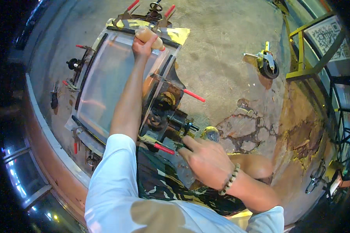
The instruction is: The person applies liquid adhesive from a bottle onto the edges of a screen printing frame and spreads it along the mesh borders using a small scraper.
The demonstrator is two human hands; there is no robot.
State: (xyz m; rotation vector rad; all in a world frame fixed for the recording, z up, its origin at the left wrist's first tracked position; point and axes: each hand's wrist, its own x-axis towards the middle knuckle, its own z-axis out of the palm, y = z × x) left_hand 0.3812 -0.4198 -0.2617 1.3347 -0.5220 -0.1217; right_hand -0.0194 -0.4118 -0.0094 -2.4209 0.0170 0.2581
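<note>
My left hand (141, 49) is closed around a cream squeeze bottle (146, 35) with a red tip, tilted over the far right corner of a stretched translucent sheet (109, 73). Dark bars (90, 62) line the edges of that sheet. Closer to me, my right hand (208, 161) has its fingers curled in beside a black shaft-like knob (189, 127) on the dark clamp mechanism (159, 114). What its fingertips hold, if anything, is hidden. Just beyond this hand, a round dial gauge (210, 134) rests by my knee.
Red-handled toggle clamps (194, 95) surround the sheet. A caster wheel (269, 69) lies on the concrete floor (221, 46) at right, near a yellowish metal frame (301, 58). Broken, cracked concrete (247, 130) spreads to the right. A screwdriver-like tool (54, 97) lies at left.
</note>
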